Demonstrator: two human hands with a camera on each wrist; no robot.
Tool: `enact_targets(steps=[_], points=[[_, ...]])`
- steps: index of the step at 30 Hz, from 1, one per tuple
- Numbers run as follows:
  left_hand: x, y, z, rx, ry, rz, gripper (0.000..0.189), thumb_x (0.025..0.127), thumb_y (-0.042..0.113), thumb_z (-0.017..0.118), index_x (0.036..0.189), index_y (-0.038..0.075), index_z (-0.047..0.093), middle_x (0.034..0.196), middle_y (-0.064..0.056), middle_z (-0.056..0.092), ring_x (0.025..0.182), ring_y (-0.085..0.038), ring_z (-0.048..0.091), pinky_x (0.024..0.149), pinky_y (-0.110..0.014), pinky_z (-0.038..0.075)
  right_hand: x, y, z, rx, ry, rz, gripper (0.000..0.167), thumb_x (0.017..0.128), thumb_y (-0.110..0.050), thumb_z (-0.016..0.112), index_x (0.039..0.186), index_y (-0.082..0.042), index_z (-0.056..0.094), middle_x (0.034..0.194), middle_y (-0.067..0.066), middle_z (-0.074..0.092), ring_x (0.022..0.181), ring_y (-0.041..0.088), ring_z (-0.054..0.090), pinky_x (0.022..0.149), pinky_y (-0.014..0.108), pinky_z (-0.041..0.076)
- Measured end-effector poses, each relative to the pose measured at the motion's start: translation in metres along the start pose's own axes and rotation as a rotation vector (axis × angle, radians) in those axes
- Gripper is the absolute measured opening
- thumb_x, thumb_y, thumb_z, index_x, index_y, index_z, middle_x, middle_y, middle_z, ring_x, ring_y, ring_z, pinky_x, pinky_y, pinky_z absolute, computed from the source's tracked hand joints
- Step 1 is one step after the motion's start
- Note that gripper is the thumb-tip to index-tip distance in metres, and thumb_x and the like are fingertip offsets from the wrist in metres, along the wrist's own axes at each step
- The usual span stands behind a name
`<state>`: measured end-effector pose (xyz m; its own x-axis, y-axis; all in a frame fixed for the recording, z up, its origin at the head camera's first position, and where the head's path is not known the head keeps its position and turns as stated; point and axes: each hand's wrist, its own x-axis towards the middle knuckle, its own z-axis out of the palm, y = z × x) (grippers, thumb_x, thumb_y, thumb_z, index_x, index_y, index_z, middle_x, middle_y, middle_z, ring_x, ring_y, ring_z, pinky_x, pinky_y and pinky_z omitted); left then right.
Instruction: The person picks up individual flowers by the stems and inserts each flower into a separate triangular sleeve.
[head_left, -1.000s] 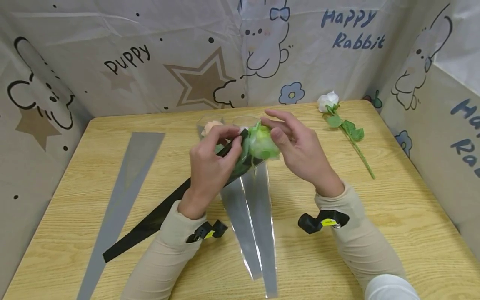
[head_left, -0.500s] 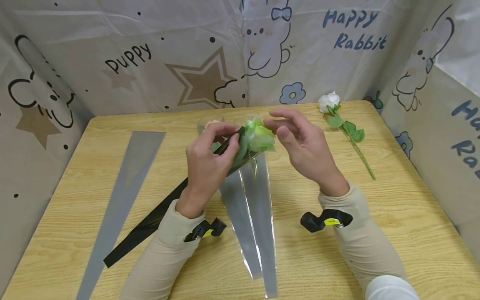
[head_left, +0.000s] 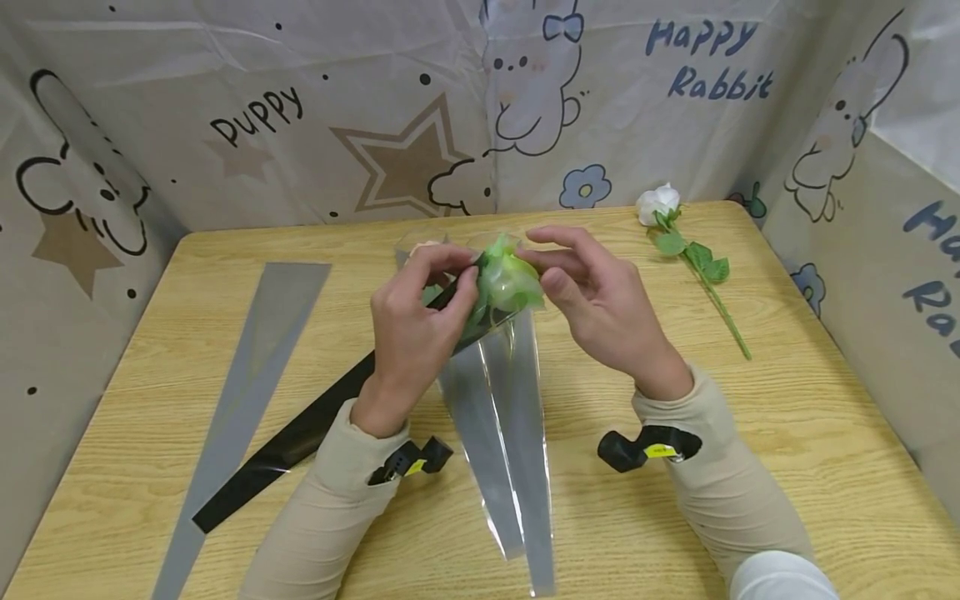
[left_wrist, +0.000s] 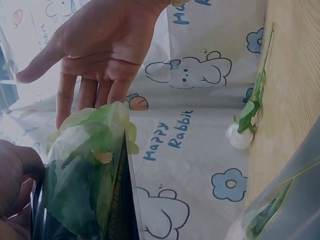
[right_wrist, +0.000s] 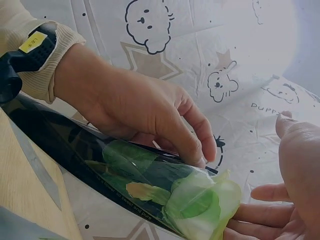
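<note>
My left hand point(head_left: 420, 333) pinches the upper edge of a black and clear flower sleeve point(head_left: 273, 462) between thumb and fingers. Inside the sleeve is a pale green artificial rose point(head_left: 510, 283), its head at the sleeve's wide mouth; dark leaves and printed lettering show through the film in the right wrist view. The sleeve slants, narrow end toward the lower left. My right hand point(head_left: 603, 312) is beside the rose with its fingers extended. In the right wrist view its fingertips reach the green petals point(right_wrist: 200, 205); how firmly they touch I cannot tell.
Two grey-backed clear sleeves point(head_left: 517, 450) lie mid-table, a peach flower point(head_left: 425, 247) partly visible at their top. Another grey sleeve point(head_left: 255, 367) lies at left. At the back right lies a white rose point(head_left: 658, 204) with a green stem. Printed cloth walls surround the table.
The green rose and sleeve have shifted slightly left. My right hand moved a little away from the petals, then back to them. My left hand keeps its pinch on the sleeve.
</note>
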<state>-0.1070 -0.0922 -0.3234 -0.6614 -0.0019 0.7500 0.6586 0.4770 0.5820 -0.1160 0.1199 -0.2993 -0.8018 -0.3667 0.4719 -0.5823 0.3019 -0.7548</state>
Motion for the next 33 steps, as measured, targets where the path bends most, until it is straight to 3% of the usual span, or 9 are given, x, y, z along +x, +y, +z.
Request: enact_targets(steps=[12, 16, 18, 20, 33], points=[[0.0, 0.001, 0.0, -0.005, 0.005, 0.0, 0.014, 0.096, 0.006, 0.07, 0.107, -0.002, 0.07, 0.097, -0.016, 0.077, 0.083, -0.021, 0.072, 0.075, -0.032, 0.061, -0.001, 0.001, 0.002, 0.031, -0.013, -0.016, 0.084, 0.094, -0.072, 0.047, 0.14, -0.002, 0.057, 0.128, 0.018, 0.074, 0.111, 0.03, 0.076, 0.088, 0.016, 0.059], [0.0, 0.001, 0.0, -0.009, 0.005, 0.003, 0.014, 0.096, 0.006, 0.07, 0.107, -0.002, 0.069, 0.097, -0.016, 0.077, 0.082, -0.021, 0.072, 0.075, -0.031, 0.061, 0.0, 0.003, -0.001, 0.066, 0.0, -0.005, 0.05, 0.1, -0.032, 0.069, 0.138, -0.001, 0.057, 0.125, 0.019, 0.075, 0.109, 0.029, 0.077, 0.089, 0.02, 0.061], [-0.001, 0.001, 0.0, -0.011, 0.003, 0.007, 0.014, 0.096, 0.006, 0.07, 0.107, -0.003, 0.069, 0.097, -0.016, 0.077, 0.082, -0.021, 0.072, 0.075, -0.031, 0.061, 0.002, 0.005, -0.002, 0.088, 0.007, 0.009, 0.046, 0.095, -0.008, 0.074, 0.137, 0.0, 0.057, 0.124, 0.02, 0.075, 0.109, 0.029, 0.076, 0.09, 0.023, 0.061], [-0.001, 0.001, 0.001, -0.013, -0.001, 0.012, 0.014, 0.096, 0.006, 0.07, 0.107, -0.003, 0.069, 0.097, -0.016, 0.077, 0.082, -0.021, 0.072, 0.074, -0.031, 0.06, 0.003, 0.006, -0.003, 0.093, 0.012, 0.02, 0.049, 0.091, 0.004, 0.074, 0.137, 0.002, 0.057, 0.124, 0.02, 0.075, 0.11, 0.028, 0.076, 0.093, 0.024, 0.061], [-0.001, 0.0, 0.001, -0.014, 0.003, 0.017, 0.015, 0.095, 0.005, 0.07, 0.107, -0.003, 0.068, 0.097, -0.017, 0.077, 0.08, -0.022, 0.072, 0.073, -0.031, 0.061, 0.004, 0.007, -0.007, 0.119, 0.034, 0.035, 0.055, 0.085, 0.009, 0.078, 0.136, 0.002, 0.057, 0.122, 0.02, 0.076, 0.111, 0.026, 0.076, 0.092, 0.027, 0.062]])
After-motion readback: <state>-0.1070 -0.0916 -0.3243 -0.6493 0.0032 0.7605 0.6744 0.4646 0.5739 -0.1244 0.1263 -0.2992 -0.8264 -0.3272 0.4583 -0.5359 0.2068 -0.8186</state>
